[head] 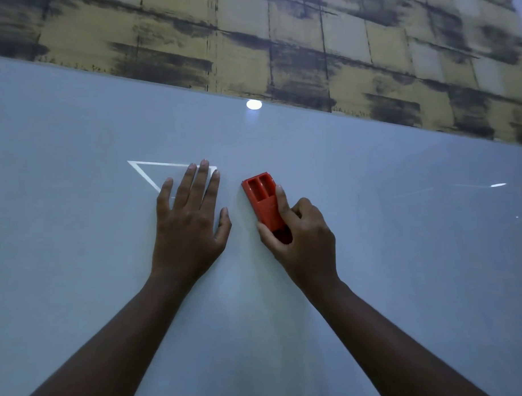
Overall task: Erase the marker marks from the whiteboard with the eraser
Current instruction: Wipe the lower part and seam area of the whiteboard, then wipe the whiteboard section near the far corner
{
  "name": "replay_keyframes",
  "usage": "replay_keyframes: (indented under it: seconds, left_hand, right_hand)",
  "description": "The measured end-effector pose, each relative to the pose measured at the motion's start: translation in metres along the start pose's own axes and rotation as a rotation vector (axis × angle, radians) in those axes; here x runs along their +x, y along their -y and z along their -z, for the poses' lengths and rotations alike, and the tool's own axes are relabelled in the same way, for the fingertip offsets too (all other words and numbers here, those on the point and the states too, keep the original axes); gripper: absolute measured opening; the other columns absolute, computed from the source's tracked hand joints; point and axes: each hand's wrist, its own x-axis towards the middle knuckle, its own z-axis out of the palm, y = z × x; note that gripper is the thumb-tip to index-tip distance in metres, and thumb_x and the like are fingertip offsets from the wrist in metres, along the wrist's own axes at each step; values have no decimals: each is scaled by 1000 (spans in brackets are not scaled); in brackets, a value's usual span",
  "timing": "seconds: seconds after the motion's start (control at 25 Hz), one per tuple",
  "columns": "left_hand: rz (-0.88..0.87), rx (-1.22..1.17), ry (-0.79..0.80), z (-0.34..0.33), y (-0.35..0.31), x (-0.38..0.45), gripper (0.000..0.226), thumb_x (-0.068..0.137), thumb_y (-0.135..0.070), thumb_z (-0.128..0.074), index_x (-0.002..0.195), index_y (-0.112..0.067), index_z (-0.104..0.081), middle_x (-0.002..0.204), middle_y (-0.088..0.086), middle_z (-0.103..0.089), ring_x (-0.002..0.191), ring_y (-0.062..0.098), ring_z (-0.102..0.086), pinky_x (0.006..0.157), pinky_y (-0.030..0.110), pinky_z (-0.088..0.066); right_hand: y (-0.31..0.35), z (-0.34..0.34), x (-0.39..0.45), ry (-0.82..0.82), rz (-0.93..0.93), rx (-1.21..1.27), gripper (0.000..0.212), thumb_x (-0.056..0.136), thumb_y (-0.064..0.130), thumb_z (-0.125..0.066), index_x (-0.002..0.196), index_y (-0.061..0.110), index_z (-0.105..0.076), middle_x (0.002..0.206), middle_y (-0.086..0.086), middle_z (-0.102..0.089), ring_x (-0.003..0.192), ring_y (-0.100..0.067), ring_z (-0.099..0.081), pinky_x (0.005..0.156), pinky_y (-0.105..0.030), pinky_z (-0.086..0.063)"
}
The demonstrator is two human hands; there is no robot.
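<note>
Two hands on one whiteboard [78,248]: left hand [189,221] flat, right hand [299,235] gripping one red eraser [261,197]

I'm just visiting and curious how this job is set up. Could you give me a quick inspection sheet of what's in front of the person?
Surface: a pale whiteboard, glossy, with a round light reflection near its top edge.
Job's things: a red eraser lying against the board; a triangle outline partly covered by the left hand; a faint streak far right.
Clutter: nothing seen.
Grippers: left hand flat on the board, fingers straight; right hand grips the eraser's lower end.
Cables: nothing seen.
Surroundings: a wall of yellowish, dark-smudged blocks above the board.
</note>
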Motion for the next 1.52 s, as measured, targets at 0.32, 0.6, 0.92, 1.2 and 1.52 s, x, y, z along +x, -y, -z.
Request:
replay_keyframes:
  seconds: [0.32,0.6,0.92,1.2,1.52]
  left_hand:
    - [8,25,-31,1,-4,-12,64,104,-33,-42,162,-6,-40,172,14,-31,160,29,-31,127,56,-22]
    - [46,30,7,5,-19,-31,67,104,-35,-39,164,-6,-36,174,13,-26,161,29,-26,131,56,-18]
    - [95,20,43,8,-34,-54,69,105,-39,-39,166,-6,-31,175,13,-23,163,29,-21,130,60,-19]
    - [78,-16,90,16,-37,-85,67,106,-34,-43,166,-5,-30,175,14,-21,164,29,-18,131,59,-17]
    - [67,-18,100,22,-42,-111,64,109,-32,-43,166,-5,-30,175,16,-22,163,31,-19,131,58,-17]
  right_hand:
    - [-100,16,40,-49,-90,34,69,89,56,-67,150,25,-54,85,1,-48,73,-17,-51,57,-30,-46]
    - [-124,15,32,-151,-326,108,69,88,52,-69,150,25,-54,85,-1,-47,74,-22,-52,64,-35,-52]
    - [-28,9,-63,18,123,253,67,89,47,-70,149,22,-57,90,-1,-54,79,-19,-50,60,-34,-48]
    - [-49,32,-68,133,134,247,64,85,49,-72,144,30,-61,99,0,-59,83,-22,-57,66,-38,-52]
    - [-109,60,-73,8,-431,308,70,81,48,-80,147,35,-57,94,-1,-46,85,-19,-53,81,-41,-55]
